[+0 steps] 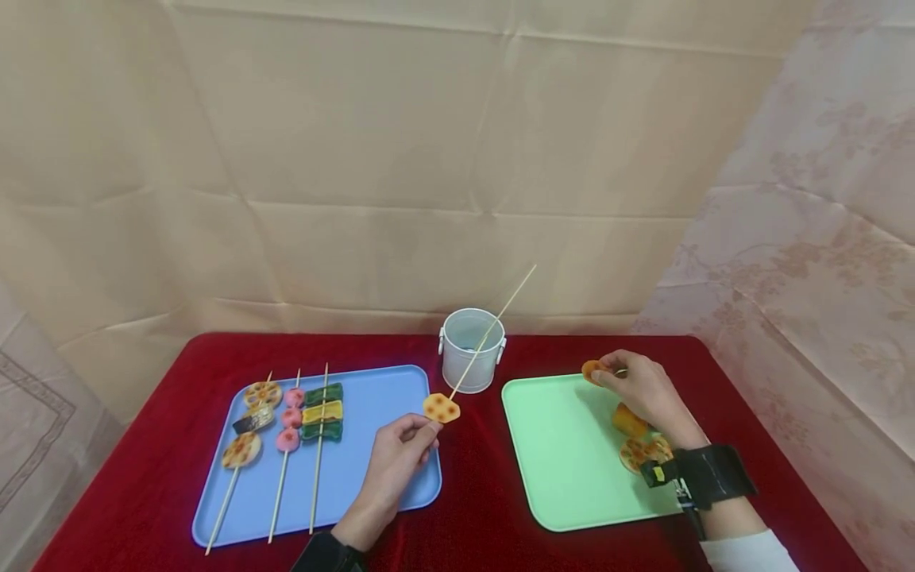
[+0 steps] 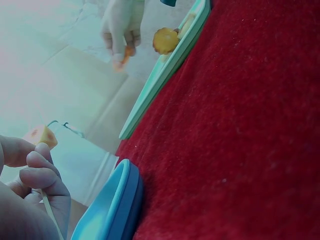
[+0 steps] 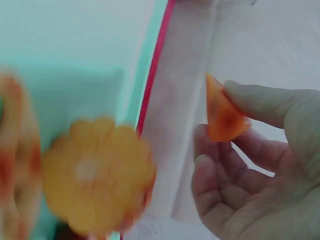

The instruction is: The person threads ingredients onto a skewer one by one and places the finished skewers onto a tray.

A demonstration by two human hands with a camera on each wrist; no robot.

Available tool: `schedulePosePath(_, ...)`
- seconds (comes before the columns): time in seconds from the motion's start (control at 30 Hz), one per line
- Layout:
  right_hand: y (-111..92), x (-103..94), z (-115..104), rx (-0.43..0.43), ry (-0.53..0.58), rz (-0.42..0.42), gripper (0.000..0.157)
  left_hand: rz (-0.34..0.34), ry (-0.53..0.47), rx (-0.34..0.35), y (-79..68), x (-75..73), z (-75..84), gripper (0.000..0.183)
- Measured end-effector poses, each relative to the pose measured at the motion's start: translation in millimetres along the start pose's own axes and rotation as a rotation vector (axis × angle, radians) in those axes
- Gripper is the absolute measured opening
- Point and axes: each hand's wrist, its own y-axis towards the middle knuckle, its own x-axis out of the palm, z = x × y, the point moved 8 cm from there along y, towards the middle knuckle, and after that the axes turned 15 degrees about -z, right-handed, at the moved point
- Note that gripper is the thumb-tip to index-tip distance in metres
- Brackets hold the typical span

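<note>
Left hand (image 1: 402, 454): narrow grip, pinching a thin stick (image 1: 511, 298) at a spotted yellow slice (image 1: 441, 408); the stick's free end slants upward, crossing the white bucket (image 1: 463, 376) in the head view. Right hand (image 1: 642, 391): thumb and fingers pinch an orange piece (image 1: 592, 371) near the far edge of the green tray (image 1: 565, 469), well apart from the stick. Step in hand judged to be threading. Recommended: steady the stick, present the orange piece squarely to its tip, keep fingertips clear of the point, slide gently.
</note>
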Motion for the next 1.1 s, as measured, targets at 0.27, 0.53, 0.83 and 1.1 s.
schedulePosePath(0.27, -0.6, 6.4, -18.3, -0.077, 0.133, 0.110, 0.046, -0.003, 0.002, 0.000, -0.3, -0.7, 0.1, 0.033)
schedulePosePath(0.53, 3.8, 20.0, -31.9, -0.107, 0.312, 0.125, 0.047, -0.007, -0.010, 0.021, -1.1, -0.5, 1.3, 0.032)
schedulePosePath(0.83, 12.7, 42.1, -46.0, -0.120, 0.742, 0.066, 0.055, -0.006, 0.004, 0.008, -1.0, 1.9, -0.6, 0.032)
schedulePosePath(1.1, 20.1, 60.7, -56.2, -0.095, 1.152, -0.005, 0.038, -0.023, 0.015, 0.017, -2.1, 4.8, 1.4, 0.030)
